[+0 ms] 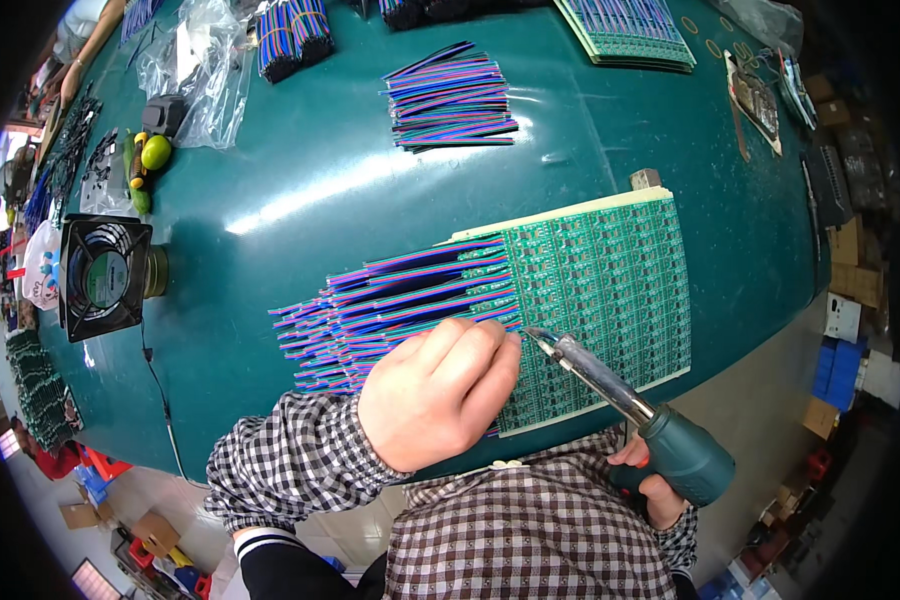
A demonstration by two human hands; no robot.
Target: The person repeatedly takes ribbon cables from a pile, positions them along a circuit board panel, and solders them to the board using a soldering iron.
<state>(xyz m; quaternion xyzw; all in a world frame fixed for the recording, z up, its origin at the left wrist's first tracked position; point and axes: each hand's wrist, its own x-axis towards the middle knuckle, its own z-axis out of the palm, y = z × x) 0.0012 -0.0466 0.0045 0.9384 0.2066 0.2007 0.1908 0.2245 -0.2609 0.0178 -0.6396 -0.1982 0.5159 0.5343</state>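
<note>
A green circuit board panel (600,290) with rows of small repeated circuits lies in front of me. Multicoloured ribbon wires (400,290) in blue, red and black run leftward from its left part. My left hand (445,390) is closed at that edge, its fingertips pinched on a ribbon wire end, mostly hidden under the fingers. My right hand (655,490) grips a soldering iron (685,455) with a thick dark green handle. The iron's tip points up and left, at the board right beside my left fingertips; I cannot tell whether it touches.
Loose ribbon wires (450,100) lie beyond the board, with bundled wires (295,35) farther back. More wired panels (625,35) are stacked at far right. A black fan (107,278) stands at left, near a plastic bag (195,75). A metal block (645,179) touches the board's far edge.
</note>
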